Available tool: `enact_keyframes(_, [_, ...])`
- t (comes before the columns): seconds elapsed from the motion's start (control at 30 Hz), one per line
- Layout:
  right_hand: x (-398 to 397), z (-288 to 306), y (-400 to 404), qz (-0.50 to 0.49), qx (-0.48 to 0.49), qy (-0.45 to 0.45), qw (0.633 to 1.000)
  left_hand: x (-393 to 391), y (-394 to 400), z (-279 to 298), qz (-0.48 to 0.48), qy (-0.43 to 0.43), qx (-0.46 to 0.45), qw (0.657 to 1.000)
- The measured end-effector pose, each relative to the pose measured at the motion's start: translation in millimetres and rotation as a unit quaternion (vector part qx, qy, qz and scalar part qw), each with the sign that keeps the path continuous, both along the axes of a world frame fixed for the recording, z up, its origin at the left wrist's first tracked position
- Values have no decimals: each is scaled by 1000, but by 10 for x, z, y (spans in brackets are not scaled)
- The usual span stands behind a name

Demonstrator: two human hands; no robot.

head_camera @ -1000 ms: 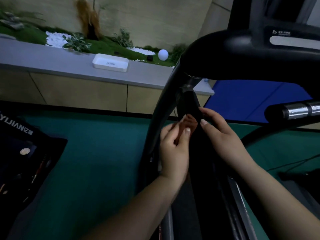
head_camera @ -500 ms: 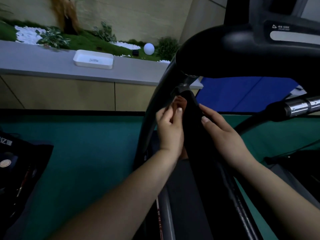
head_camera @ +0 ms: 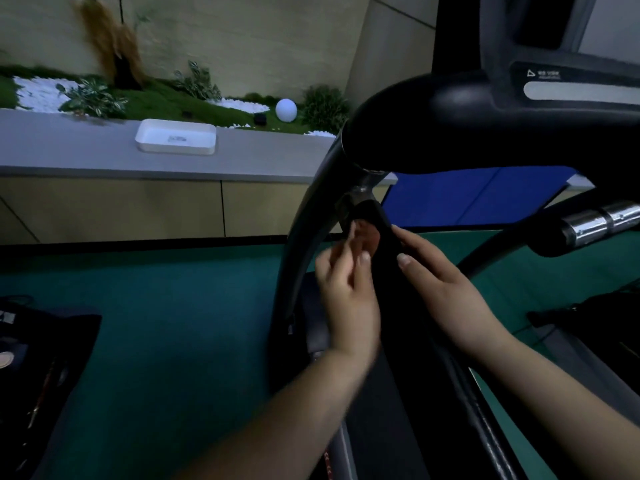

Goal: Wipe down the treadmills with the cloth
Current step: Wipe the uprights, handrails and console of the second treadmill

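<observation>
A black treadmill fills the right side, with its console [head_camera: 485,112] at the top and a curved side strut [head_camera: 304,216] in the middle. My left hand [head_camera: 349,299] pinches a small reddish-brown cloth [head_camera: 367,235] and presses it on the inner black upright [head_camera: 384,220], just below the metal joint. The left fingers are blurred. My right hand [head_camera: 443,285] lies on the other side of the same upright. Its fingers are stretched along the upright and hold nothing. A chrome handlebar [head_camera: 599,221] sticks out at the right.
Green floor [head_camera: 166,323] lies to the left of the treadmill. A grey ledge [head_camera: 69,147] with a white tray [head_camera: 176,136] runs along the back, with plants and a white ball behind it. A dark bag [head_camera: 38,368] sits at the lower left and a blue mat [head_camera: 467,199] behind the treadmill.
My left hand rubbed the cloth up the upright toward the joint, then came back slightly lower. My right hand stayed against the upright. The view shifted a little.
</observation>
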State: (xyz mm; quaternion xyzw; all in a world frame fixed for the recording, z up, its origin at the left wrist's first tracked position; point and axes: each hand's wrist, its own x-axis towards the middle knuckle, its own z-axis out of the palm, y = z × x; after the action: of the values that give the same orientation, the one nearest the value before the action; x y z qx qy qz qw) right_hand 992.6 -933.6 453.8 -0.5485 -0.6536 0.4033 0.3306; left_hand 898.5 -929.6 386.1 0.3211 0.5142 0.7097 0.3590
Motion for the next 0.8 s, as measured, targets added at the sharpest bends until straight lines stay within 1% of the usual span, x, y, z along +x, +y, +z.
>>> enact_keyframes(0.07, [-3, -3, 7, -1, -1, 1, 1000, 78, -215, -38, -1, -16, 3, 1000])
enact_keyframes(0.1, [-3, -6, 11, 0, 0, 3, 1000, 65, -162, -41, 0, -18, 5, 1000])
enact_keyframes(0.2, [-11, 8, -4, 0, -1, 12, 1000, -117, 278, 38, -4, 20, 1, 1000])
enact_keyframes(0.3, [3, -4, -6, 2, -1, 14, 1000, -183, 517, 12, 6, -10, -9, 1000])
enact_keyframes(0.4, [10, -13, 10, 4, -6, 18, 1000, -15, 194, -104, 3, -62, -39, 997])
enact_keyframes(0.5, [8, -19, 17, 4, -1, 12, 1000, 103, -123, -146, -3, -91, -37, 995])
enact_keyframes(0.53, [10, -21, 20, 3, -1, 13, 1000, 75, -89, -108, 0, -77, -34, 996])
enact_keyframes(0.6, [10, -19, 17, 2, 1, 14, 1000, -42, 120, -49, -4, -20, -25, 999])
enact_keyframes(0.63, [7, -17, 17, 2, 2, 16, 1000, -113, 265, -41, -8, -10, -22, 1000])
enact_keyframes(0.73, [7, -24, 13, 4, 3, 12, 1000, -222, 541, -35, -15, -23, -34, 999])
enact_keyframes(0.8, [13, -34, 16, 5, 0, 18, 1000, -154, 439, -56, -5, -40, -34, 999])
